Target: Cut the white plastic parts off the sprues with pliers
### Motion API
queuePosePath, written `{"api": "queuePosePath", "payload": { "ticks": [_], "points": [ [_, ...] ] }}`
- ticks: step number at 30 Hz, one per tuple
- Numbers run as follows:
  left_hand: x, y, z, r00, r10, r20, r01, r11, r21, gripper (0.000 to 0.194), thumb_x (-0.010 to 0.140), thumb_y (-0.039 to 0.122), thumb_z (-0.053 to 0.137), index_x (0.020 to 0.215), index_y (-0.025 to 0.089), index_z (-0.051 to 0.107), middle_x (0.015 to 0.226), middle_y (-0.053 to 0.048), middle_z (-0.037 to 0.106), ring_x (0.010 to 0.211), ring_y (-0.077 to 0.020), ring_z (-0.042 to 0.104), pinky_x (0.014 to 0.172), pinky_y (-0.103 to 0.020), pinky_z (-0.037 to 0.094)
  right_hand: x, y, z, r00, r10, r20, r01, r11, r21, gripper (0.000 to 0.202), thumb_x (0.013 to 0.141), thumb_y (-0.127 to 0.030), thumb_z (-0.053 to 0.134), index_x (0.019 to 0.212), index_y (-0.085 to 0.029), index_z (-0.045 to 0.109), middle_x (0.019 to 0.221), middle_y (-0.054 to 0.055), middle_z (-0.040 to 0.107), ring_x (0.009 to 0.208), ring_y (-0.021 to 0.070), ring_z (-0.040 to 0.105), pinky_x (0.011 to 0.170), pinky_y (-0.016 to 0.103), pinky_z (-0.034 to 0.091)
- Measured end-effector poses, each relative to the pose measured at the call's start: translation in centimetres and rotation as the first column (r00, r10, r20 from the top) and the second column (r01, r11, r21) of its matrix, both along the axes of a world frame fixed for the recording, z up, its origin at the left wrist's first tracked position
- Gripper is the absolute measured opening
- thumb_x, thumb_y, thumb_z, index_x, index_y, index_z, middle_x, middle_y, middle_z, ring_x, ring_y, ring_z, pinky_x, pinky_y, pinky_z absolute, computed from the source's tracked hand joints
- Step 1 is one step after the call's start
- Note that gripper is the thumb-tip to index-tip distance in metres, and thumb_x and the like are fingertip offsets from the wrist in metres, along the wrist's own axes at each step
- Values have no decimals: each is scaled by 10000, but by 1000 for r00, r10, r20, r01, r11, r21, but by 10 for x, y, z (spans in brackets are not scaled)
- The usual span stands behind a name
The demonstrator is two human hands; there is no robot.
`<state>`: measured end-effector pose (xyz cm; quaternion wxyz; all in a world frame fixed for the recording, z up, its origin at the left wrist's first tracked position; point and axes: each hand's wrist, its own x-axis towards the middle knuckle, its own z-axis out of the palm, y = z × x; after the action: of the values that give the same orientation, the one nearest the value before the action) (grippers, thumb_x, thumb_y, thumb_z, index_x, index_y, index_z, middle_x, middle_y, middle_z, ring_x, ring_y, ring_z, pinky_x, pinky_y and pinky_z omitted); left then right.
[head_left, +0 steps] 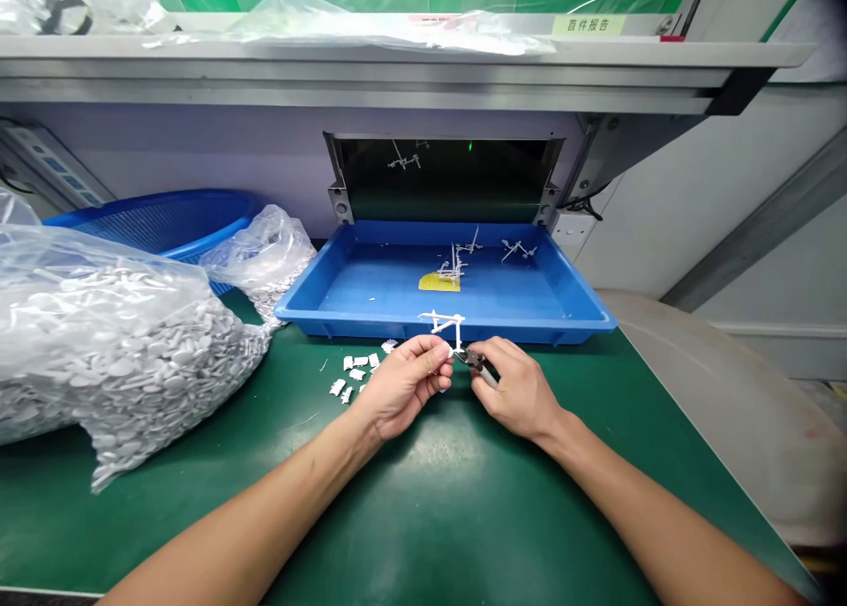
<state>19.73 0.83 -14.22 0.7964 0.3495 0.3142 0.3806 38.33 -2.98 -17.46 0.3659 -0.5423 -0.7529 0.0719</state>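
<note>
Pinched between the thumb and fingers of my left hand [411, 381] is a white plastic sprue [448, 322], its thin branches standing up above the fingertips. My right hand [520, 385] is closed round a pair of nippers [482, 368]. Their dark jaws touch or nearly touch the sprue's lower end, right beside my left fingertips; whether they are closed cannot be made out. Several small white plastic pieces [357, 375] lie on the green table to the left of my left hand. Fingers hide part of the held sprue.
Beyond my hands a blue tray [331, 317] holds several sprues [452, 266] and a yellow label. A dark conveyor belt [443, 183] opens behind it. At left stand a clear bag [165, 341] of white parts, a smaller bag [261, 253] and a blue basket [198, 202]. A metal shelf [371, 81] hangs overhead.
</note>
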Motion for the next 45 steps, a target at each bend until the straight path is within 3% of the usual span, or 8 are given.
{"api": "queuePosePath", "payload": {
  "ticks": [17, 23, 26, 28, 30, 32, 36, 45],
  "points": [
    [-4, 8, -2, 990, -105, -95, 109, 994, 31, 240, 740, 225, 795, 828, 131, 593, 684, 17, 565, 583, -47, 552, 576, -136, 505, -2, -1, -7, 998, 58, -23, -60, 993, -102, 272, 792, -109, 525, 1019, -216, 631, 931, 21, 659, 855, 174, 604, 796, 272, 453],
    [27, 41, 49, 899, -142, -415, 287, 906, 312, 114, 780, 185, 687, 802, 139, 585, 640, 10, 547, 497, -72, 504, 473, -187, 432, -7, 11, -12, 962, 7, -271, -50, 987, -150, 168, 818, -151, 517, 926, -201, 635, 839, -9, 665, 745, 139, 598, 707, 234, 438],
    [102, 53, 96, 828, 33, -559, 393, 677, 622, 71, 792, 179, 650, 831, 127, 622, 674, -24, 583, 543, -111, 541, 513, -231, 444, -7, 14, -10, 955, 22, -295, -74, 983, -167, 161, 830, -185, 513, 942, -204, 628, 838, -18, 664, 727, 127, 592, 686, 218, 437],
    [163, 50, 126, 820, 238, -521, 437, 327, 838, 142, 796, 108, 616, 934, 135, 638, 843, -64, 653, 721, -161, 619, 659, -271, 481, -6, 13, -9, 974, 54, -219, -87, 986, -143, 111, 797, -171, 535, 863, -198, 620, 779, -23, 636, 693, 126, 561, 652, 214, 416],
    [215, 43, 148, 766, 395, -508, 540, 35, 841, 326, 795, 10, 548, 1094, 127, 604, 966, -116, 673, 893, -222, 636, 773, -323, 474, -5, 10, -7, 989, 65, -133, -82, 989, -126, 71, 759, -148, 552, 781, -192, 602, 738, -23, 604, 683, 129, 534, 646, 217, 399],
    [241, 39, 157, 655, 526, -543, 670, -72, 739, 359, 771, -40, 512, 1087, 99, 608, 981, -159, 676, 921, -257, 641, 777, -348, 468, -2, 8, -6, 994, 84, -71, -93, 987, -133, 75, 737, -130, 548, 751, -192, 589, 726, -22, 586, 690, 133, 524, 647, 220, 390],
    [201, 58, 139, 453, 662, -597, 794, 6, 608, 155, 827, 116, 550, 898, 130, 686, 937, -148, 693, 895, -279, 648, 747, -357, 468, 1, -1, -2, 975, 218, -32, -220, 967, -131, 168, 722, -111, 543, 841, -208, 611, 775, -14, 597, 744, 151, 540, 686, 238, 403],
    [-72, 118, 151, -269, 799, -539, 639, 566, 521, 195, 832, 254, 578, 958, 212, 722, 964, -113, 720, 926, -278, 661, 786, -339, 493, -3, -8, -16, 955, 296, -18, -290, 917, -275, 243, 828, -168, 465, 990, -283, 606, 902, 21, 617, 805, 207, 577, 683, 314, 440]
  ]
}}
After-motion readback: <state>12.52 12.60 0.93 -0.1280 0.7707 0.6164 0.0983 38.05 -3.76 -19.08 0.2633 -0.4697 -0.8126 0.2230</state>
